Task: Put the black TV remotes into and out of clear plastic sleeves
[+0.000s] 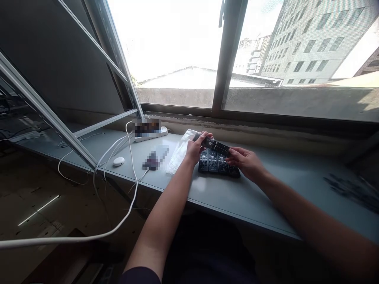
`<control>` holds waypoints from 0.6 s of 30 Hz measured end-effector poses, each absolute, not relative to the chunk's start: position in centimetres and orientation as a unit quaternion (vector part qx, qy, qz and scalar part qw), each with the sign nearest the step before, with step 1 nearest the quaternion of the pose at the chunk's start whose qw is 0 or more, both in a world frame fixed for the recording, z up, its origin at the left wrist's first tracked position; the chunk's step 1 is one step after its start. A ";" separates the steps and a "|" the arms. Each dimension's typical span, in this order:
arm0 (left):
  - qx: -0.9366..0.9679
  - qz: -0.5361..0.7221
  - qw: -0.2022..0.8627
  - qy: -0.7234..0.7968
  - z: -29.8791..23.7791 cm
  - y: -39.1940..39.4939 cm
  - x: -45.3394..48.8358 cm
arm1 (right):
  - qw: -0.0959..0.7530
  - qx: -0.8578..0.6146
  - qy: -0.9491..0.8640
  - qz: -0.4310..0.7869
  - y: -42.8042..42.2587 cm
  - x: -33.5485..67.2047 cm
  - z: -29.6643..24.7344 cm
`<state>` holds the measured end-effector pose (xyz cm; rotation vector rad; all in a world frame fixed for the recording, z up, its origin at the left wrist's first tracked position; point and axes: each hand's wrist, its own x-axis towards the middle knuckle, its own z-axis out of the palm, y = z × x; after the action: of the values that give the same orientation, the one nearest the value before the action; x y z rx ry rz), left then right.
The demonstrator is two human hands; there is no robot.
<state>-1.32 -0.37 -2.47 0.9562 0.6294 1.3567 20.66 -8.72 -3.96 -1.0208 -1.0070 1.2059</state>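
Observation:
A black remote control [219,147] is held slantwise between my two hands, just above the bench. My left hand [197,148] grips its upper left end, fingers closed round it. At its lower right end, my right hand [244,159] pinches it between thumb and fingers. Directly beneath lie several more black remote controls [213,163] side by side in a row, their buttons facing up; the held one and my hands cover their far ends. White translucent plastic bags [180,156] lie beside my left forearm.
On the grey bench [260,205] are a white power strip [151,135], a round white object [119,161] and a blurred item [155,157] with a cable. White cables [134,189] hang over the left edge. A metal frame [50,98] rises left; a dark heap [352,189] lies right.

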 end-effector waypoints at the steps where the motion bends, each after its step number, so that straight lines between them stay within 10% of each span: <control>1: 0.420 0.587 0.635 0.274 -2.4 -0.5 -1.3 | 0.592 -0.437 -0.435 0.519 -8.8 20.6 -3.9; 18: 0.471 0.498 0.695 0.219 -2.4 -1.7 -0.9 | 0.562 -0.398 -0.484 0.539 -10.1 18.9 -3.2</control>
<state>-0.92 -1.66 -2.43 1.0506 0.4878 1.1118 18.95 -10.07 -3.21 -0.9383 -1.1401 1.2701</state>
